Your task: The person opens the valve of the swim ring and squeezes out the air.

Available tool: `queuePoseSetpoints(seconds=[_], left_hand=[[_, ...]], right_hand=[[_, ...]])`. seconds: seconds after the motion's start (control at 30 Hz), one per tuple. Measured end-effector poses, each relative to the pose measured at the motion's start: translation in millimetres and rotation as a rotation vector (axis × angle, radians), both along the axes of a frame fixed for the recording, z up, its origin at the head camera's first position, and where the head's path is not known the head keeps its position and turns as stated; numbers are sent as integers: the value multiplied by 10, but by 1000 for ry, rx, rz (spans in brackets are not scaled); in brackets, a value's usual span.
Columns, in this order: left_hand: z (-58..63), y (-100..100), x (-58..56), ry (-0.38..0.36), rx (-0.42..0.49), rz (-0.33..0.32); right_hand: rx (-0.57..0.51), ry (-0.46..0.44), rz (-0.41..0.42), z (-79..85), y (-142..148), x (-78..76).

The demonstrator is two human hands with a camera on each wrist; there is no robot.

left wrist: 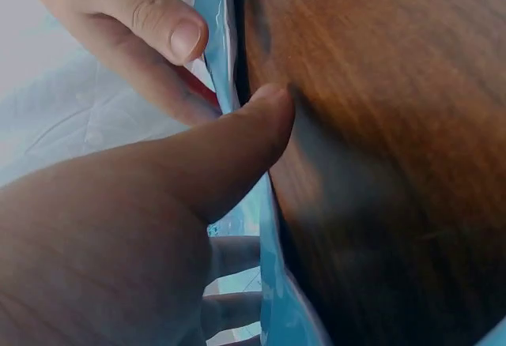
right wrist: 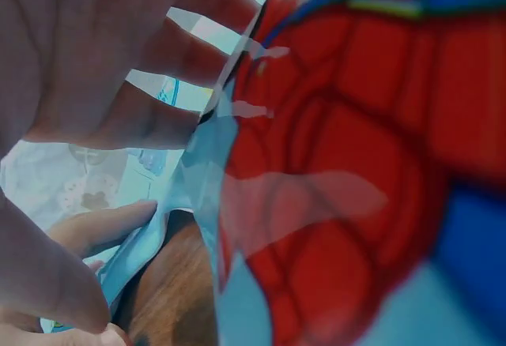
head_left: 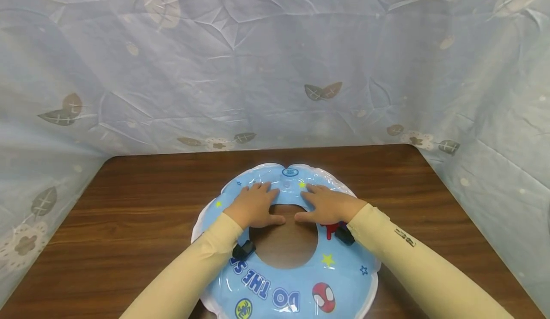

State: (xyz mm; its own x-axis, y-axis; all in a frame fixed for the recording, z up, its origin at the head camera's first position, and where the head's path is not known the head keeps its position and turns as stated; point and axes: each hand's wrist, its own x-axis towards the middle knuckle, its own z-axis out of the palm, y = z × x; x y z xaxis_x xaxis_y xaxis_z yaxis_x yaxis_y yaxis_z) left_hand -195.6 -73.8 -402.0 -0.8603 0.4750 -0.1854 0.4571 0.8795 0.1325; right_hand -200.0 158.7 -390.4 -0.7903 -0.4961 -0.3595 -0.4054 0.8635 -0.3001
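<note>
A light blue inflatable swim ring with a pale scalloped edge lies flat on the table. Blue lettering, stars, a yellow spider badge and a red masked face decorate it. My left hand rests on its far left part, fingers spread and thumb reaching over the center hole. Across from it, my right hand rests palm down on the far right part, its thumb pointing toward the left one. In the right wrist view, a large red and blue figure print shows close beside that hand's fingers.
The dark wooden table shows around the ring and through its hole. A pale blue-grey curtain with leaf and flower prints surrounds the table at the back and both sides. Dark wrist devices sit below both cream sleeves.
</note>
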Motion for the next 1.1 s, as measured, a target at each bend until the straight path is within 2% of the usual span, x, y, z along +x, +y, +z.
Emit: queuePoseSetpoints(seconds=[0.13,0.3,0.43,0.53,0.77,0.87,1.0,1.1], left_hand=[[40,-67,-18,2,56,-20],[137,-261,19,85,102,-12],[198,-449,137,175,79,-19],[217,-572,261,245,70,-37],[262,-765,514,316,90,-15],[318,-818,590,278,87,11],[379,-866,661,140,87,48],[368,-883,674,60,94,73]], right_hand=[[-10,-8,5,32,24,-7],[-33,56,-12,78,128,21],[-31,128,-4,92,248,75],[-39,145,-8,97,318,152],[-42,179,24,51,406,317],[-47,188,28,64,430,351],[-44,196,30,92,439,368],[-37,188,34,68,433,366]])
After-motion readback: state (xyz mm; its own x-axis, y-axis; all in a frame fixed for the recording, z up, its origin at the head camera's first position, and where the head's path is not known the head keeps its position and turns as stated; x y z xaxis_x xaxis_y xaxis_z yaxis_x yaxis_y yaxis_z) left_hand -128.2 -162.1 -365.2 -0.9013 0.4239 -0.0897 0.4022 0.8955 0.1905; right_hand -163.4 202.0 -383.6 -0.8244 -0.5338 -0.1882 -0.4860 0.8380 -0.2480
